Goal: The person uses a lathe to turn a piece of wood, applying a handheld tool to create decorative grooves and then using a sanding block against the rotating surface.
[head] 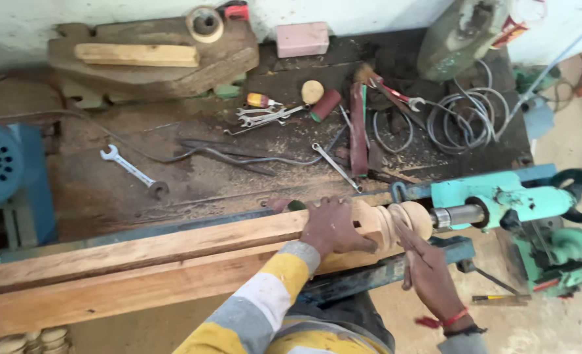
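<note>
2 hands (335,226) (428,270) on 1 turned wood piece (395,221), approx 5 spanners (128,168) behind

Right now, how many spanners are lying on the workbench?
At least 3: one spanner lies alone at the left, one near the middle by the lathe, and a small pile further back. Clutter may hide more.

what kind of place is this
Most likely a woodturning workshop. A long wooden beam with a turned end sits in a teal lathe under both hands, and spanners and wire coils litter the dusty workbench behind.
</note>
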